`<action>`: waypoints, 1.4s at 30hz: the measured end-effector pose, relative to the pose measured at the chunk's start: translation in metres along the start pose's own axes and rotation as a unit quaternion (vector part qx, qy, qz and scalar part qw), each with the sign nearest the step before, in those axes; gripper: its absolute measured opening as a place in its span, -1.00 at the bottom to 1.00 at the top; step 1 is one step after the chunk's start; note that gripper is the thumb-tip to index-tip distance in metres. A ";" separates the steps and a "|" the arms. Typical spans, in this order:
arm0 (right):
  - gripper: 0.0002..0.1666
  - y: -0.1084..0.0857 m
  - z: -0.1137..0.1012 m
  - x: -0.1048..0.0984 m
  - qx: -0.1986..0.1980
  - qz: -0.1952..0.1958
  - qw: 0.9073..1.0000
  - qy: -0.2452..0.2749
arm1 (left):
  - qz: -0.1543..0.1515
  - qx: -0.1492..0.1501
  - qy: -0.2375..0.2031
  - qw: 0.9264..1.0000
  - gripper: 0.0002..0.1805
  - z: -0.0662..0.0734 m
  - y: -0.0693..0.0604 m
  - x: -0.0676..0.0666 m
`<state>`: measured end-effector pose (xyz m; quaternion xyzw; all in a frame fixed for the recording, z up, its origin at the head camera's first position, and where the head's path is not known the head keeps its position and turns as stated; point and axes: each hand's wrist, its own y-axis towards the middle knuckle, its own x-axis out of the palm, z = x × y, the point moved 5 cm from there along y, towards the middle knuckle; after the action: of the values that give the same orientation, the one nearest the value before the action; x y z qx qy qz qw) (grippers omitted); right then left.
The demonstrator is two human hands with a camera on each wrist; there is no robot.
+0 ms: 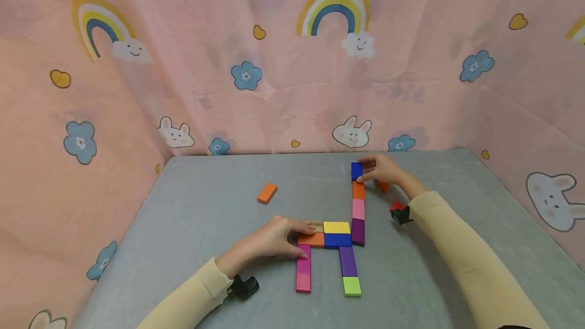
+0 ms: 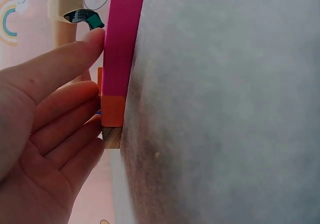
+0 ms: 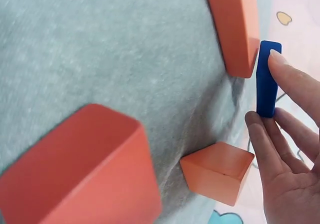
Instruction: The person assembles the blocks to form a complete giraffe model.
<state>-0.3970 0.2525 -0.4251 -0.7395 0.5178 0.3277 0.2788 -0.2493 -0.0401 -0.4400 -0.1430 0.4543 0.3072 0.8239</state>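
My right hand pinches a dark blue block between thumb and fingers at the far end of an upright column of blocks. Below it in that column come an orange block, a pink block and a purple block. My left hand rests on the flat block figure, its thumb touching a magenta block and its fingertips over a wooden block and an orange block. Beside these lie a yellow block and another blue block.
A loose orange block lies left of the column. Right of it are an orange piece and a red block. Violet and lime green blocks form one leg. A pink printed curtain hangs behind the grey table.
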 end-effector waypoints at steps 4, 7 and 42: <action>-0.22 0.000 0.003 0.000 0.000 -0.001 1.000 -0.002 | -0.001 -0.002 -0.001 1.000 -0.42 0.000 0.000 0.000; -0.22 0.000 0.005 0.000 0.003 -0.001 1.000 -0.002 | -0.001 -0.002 -0.001 1.000 -0.43 0.000 0.000 0.000; -0.32 -0.002 0.001 0.001 -0.001 -0.007 0.999 -0.032 | -0.001 0.005 0.001 1.000 -0.42 0.003 0.000 -0.002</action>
<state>-0.3951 0.2529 -0.4265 -0.7328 0.5025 0.3500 0.2966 -0.2481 -0.0398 -0.4371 -0.1394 0.4566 0.3042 0.8244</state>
